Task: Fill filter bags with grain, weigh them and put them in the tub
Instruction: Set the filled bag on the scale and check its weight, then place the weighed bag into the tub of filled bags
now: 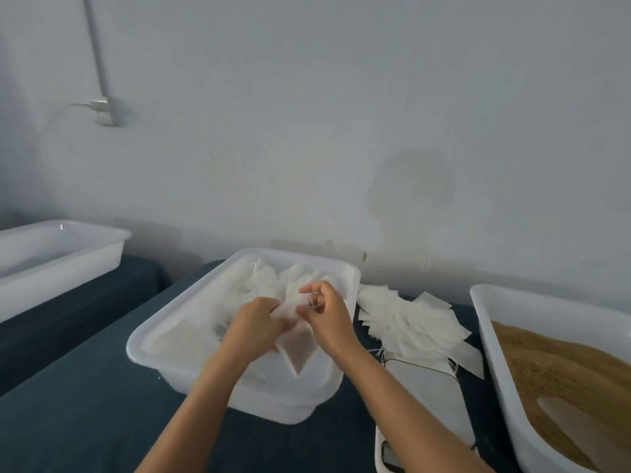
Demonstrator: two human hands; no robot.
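The left hand (254, 324) and right hand (327, 314) together pinched a filled, translucent white filter bag (297, 349) above the white rectangular plastic tub (177, 322) of bags.

Central tub (191, 303) is sitting at twelve o'clock; loose bags (409, 322) lying at two, grain tub (485, 322) at three, another tub (68, 247) at ten; apparently a scale (433, 404) at four.
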